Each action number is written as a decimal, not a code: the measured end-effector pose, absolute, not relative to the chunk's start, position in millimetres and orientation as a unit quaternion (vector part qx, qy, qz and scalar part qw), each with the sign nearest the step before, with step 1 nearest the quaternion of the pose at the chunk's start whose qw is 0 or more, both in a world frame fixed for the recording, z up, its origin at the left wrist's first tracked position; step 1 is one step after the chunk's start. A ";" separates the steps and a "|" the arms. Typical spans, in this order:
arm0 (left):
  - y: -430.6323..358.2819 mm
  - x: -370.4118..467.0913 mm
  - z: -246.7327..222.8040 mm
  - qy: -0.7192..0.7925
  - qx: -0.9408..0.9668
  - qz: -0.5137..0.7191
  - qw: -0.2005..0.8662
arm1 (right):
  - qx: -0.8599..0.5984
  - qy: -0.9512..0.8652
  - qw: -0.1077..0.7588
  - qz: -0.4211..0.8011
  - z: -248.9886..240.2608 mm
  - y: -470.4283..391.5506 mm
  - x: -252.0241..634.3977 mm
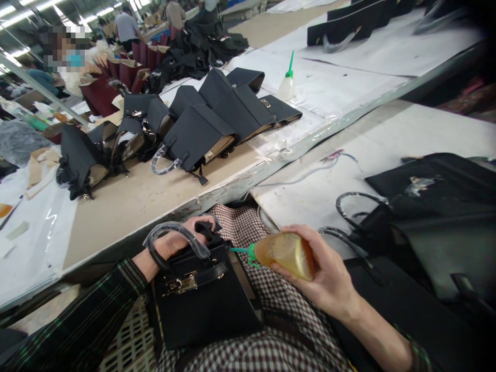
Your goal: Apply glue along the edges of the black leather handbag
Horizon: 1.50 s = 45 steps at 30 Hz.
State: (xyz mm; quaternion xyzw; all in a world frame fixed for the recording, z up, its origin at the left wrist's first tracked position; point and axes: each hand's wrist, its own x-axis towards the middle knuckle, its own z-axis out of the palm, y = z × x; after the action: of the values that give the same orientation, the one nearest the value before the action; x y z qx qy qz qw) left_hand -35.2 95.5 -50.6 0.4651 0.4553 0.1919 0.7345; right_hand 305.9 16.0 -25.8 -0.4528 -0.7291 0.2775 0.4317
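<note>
A black handbag with gold hardware and a plastic-wrapped handle rests on my lap, over a checkered apron. My left hand reaches through the handle and is closed on the black fabric at the bag's top edge. In my right hand is a squeeze bottle of amber liquid, tilted on its side. Its thin green nozzle points left, at the bag's upper edge beside the opening. Whether the tip touches the bag is too small to tell.
Several black bags lie on the worktable ahead, near a second bottle with a green nozzle. More black bags are piled at the right. A crate stands at lower left. People are farther back.
</note>
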 end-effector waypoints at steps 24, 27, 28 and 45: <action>90.5 -23.6 -33.0 0.465 0.476 0.179 0.725 | -0.483 -0.743 0.344 0.310 -17.7 6.7 317.6; 91.1 -18.8 -26.8 0.472 0.487 0.180 0.712 | -0.477 -0.752 0.324 0.320 -17.6 4.3 319.7; 91.2 -17.8 -25.5 0.473 0.490 0.181 0.710 | -0.475 -0.754 0.317 0.325 -17.0 3.4 320.6; 86.2 -19.1 -24.7 0.481 0.499 0.172 0.701 | -0.443 -0.774 0.327 0.312 -16.4 -0.9 327.4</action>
State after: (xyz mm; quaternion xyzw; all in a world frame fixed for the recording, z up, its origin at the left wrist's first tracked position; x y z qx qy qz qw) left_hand -19.1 86.2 -24.7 0.4985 0.4806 0.1719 0.7007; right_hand 327.4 -0.9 -16.4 -0.4430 -0.7743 0.3115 0.3273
